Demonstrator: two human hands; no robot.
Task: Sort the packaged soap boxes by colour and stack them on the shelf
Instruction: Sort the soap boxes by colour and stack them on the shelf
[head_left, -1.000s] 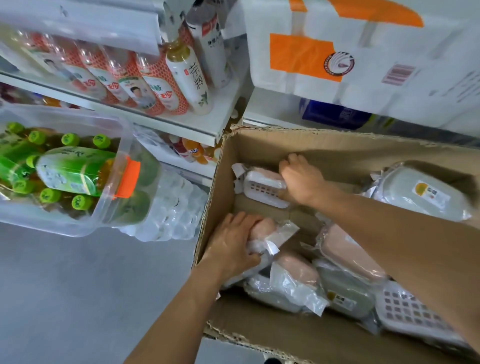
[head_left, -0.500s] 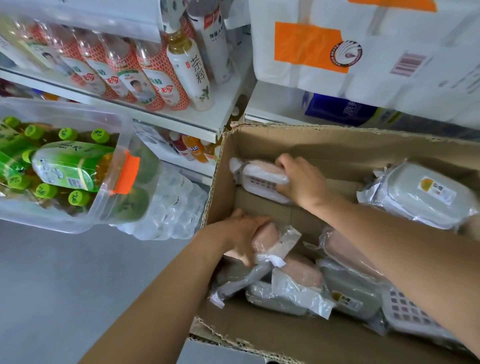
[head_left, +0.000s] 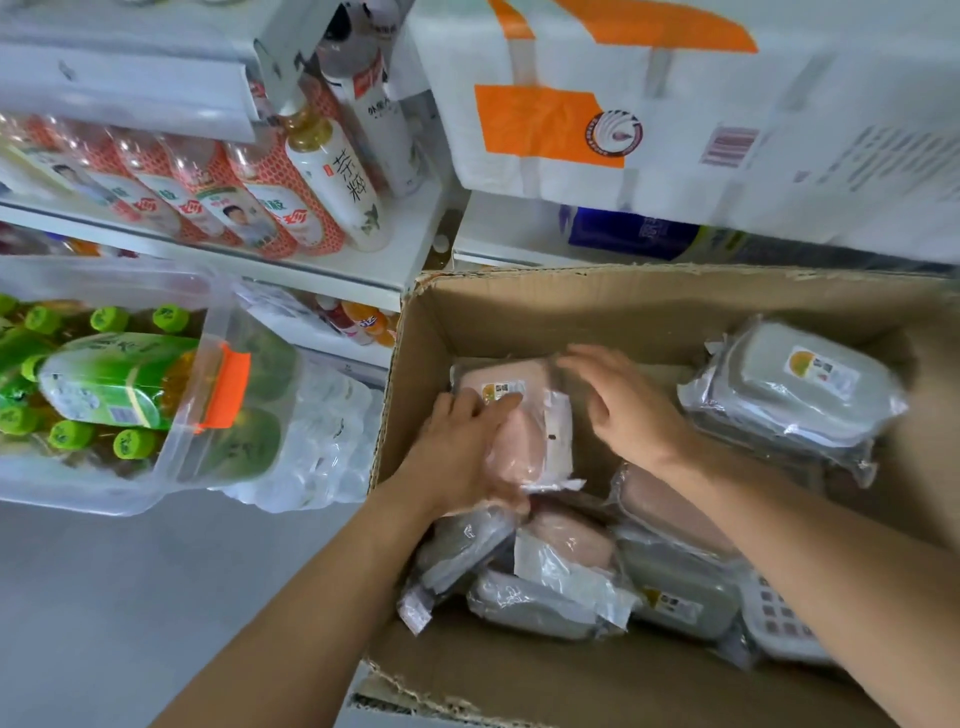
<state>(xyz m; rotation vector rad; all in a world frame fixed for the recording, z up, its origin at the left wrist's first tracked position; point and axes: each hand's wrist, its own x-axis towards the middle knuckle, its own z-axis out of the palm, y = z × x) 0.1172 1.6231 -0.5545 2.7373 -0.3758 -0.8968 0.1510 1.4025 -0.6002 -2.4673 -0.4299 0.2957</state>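
Bottles with green caps (head_left: 111, 319) are packed in a clear plastic bin with an orange latch (head_left: 228, 387) at the far left, below a white shelf (head_left: 332, 270) on which red-and-white labelled drink bottles (head_left: 228, 208) are stood. Further right, an open brown cardboard carton (head_left: 597, 312) is seen on the floor. Inside it, two pink soap boxes in clear plastic wrap (head_left: 524, 415) are held by the left hand (head_left: 462, 457), whose fingers are curled round the near edge of the pair. Just right of them, the right hand (head_left: 623, 405) is held with fingers spread and relaxed; nothing is gripped, and whether the fingertips touch the upper pink box cannot be told. Grey wrapped soap boxes (head_left: 540, 603) and more pink ones (head_left: 660, 499) are heaped in the near part of the carton. A stack of grey wrapped boxes (head_left: 800, 384) is leaned against the carton's right side. Above, a large white sack with orange patches (head_left: 571, 119) is seen.
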